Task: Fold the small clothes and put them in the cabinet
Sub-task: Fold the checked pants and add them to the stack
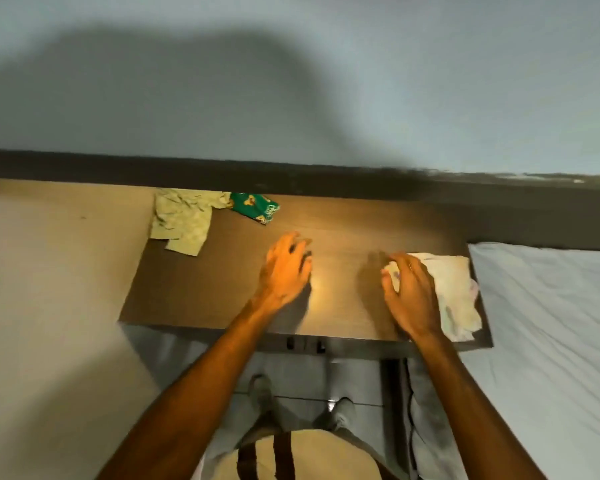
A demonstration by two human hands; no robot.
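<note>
Right hand (pixel 411 292) curled, gripping pale cloth (pixel 454 296) on table (pixel 205 292). Left hand (pixel 286 268) open, empty, fingers spread above the top.

three small clothes total: pale one (pixel 454 289) under the right hand (pixel 411 292), yellowish one (pixel 182 220) and green one (pixel 255 206) past the left hand (pixel 286 268).

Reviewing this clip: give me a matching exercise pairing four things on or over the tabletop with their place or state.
Things:
1. pale green garment
2. dark green patterned cloth
3. whitish garment
4. left hand

Places or states:
A. near right corner of the table, under the right hand
B. empty, fingers spread over bare wood
C. far edge, just right of another garment
D. far left part, rumpled

Pairs: 1-D, 2-C, 3-A, 4-B
</note>
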